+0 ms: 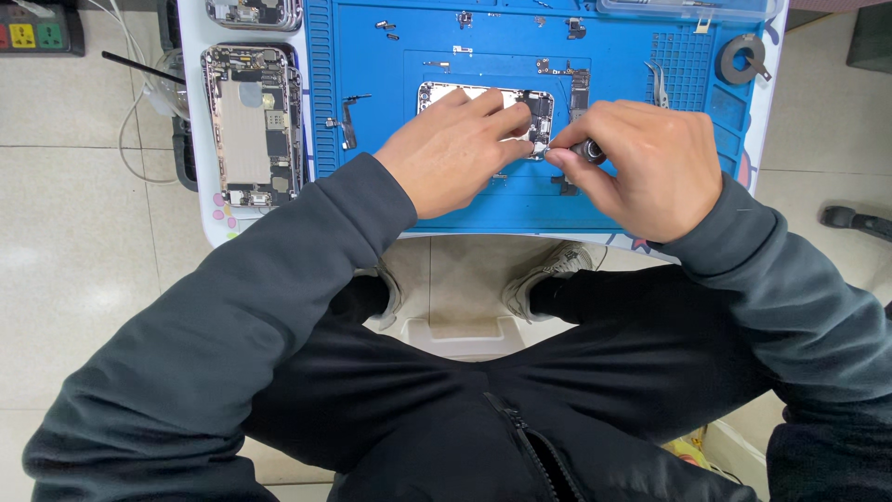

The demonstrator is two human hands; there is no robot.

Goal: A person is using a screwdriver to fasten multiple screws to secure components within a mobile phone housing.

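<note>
Two hands: left hand [452,149], right hand [646,167]. One opened phone [483,100] under them, one more phone shell [253,125] at the side, part of a third [255,13] above. One blue mat [372,56]. One tape roll [741,58]. One pair of tweezers [659,84]. One dark tool [585,149].

- Left hand [455,149] and right hand [641,167] bare; no gloves, rings or watch showing.
- Dark grey-green sweatshirt sleeves [251,307], ribbed cuffs snug at the wrists.
- Below the sleeves: black trousers [418,372] and a black zip [530,446].
- Light grey shoes [548,270] just above the trousers.
</note>
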